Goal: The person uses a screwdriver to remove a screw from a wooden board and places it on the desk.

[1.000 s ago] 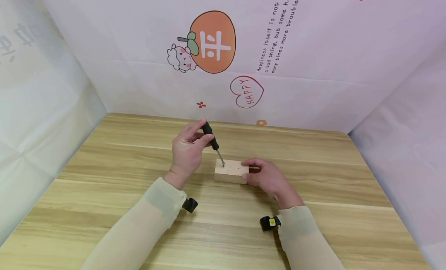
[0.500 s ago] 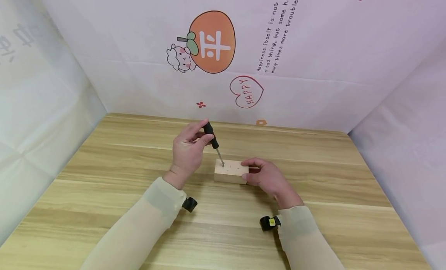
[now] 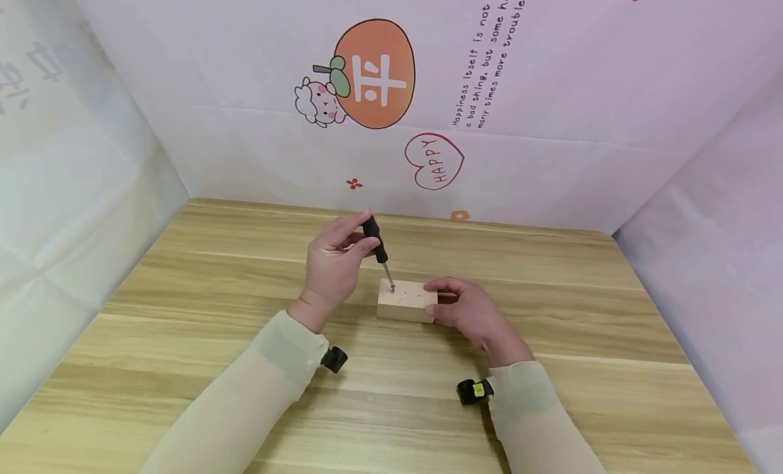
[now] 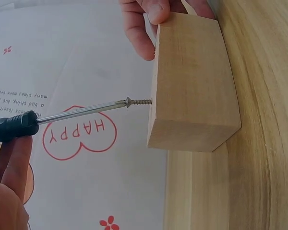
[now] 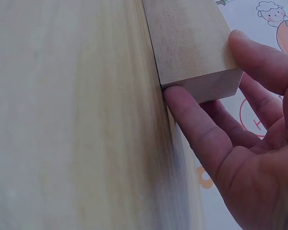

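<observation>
My left hand [image 3: 333,266] grips the black handle of a screwdriver [image 3: 375,238], which leans a little over a pale wooden block [image 3: 406,304]. In the left wrist view the screwdriver's tip meets the head of a screw [image 4: 140,101], whose threaded shank stands partly out of the block's top face. Several small dark holes or marks dot that face. At the block's right end my right hand [image 3: 467,312] holds it, thumb on the near side and fingers at the far edge. The right wrist view shows one finger low against the end, by the table.
The block rests on a wood-grain table [image 3: 391,419]. A white printed cloth wall [image 3: 550,120] rises behind the table, with further white sheets on both sides. A black wrist camera [image 3: 334,359] sits at the left cuff, another wrist camera [image 3: 474,392] at the right.
The screwdriver's handle has shifted slightly to the right and stands a bit more upright, the left hand moving with it. The right hand and the block stay put.
</observation>
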Available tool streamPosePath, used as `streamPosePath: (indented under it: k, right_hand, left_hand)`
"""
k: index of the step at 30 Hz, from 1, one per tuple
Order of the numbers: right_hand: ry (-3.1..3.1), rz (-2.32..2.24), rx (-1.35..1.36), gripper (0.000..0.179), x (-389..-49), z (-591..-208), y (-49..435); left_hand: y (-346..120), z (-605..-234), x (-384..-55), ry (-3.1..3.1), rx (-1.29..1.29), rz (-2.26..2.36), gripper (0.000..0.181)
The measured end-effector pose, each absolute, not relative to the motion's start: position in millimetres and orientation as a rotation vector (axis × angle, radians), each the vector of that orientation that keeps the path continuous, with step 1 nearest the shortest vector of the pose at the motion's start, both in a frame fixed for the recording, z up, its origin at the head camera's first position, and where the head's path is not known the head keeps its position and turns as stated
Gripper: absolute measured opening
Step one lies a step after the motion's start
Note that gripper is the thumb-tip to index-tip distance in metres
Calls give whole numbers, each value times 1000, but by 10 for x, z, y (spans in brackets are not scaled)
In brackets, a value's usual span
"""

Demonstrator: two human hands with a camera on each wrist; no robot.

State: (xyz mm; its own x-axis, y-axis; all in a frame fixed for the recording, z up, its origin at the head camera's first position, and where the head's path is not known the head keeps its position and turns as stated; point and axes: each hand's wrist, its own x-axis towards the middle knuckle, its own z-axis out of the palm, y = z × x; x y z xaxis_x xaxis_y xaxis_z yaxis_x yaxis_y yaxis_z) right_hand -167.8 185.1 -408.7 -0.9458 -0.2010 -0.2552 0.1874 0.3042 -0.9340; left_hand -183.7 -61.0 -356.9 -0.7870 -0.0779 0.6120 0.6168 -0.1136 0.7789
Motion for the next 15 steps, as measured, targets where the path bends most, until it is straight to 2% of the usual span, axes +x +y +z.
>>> streamPosePath:
  k: [10, 15]
  right_hand:
    - [2266, -1670, -12, 37, -1678, -4080, 1847]
    - [2254, -1674, -2, 37, -1679, -4082, 1853]
  left_hand:
    - [-637, -3546, -1821, -1886, -688, -1682, 43]
    - [-621, -3526, -1821, -1916, -730, -1715, 47]
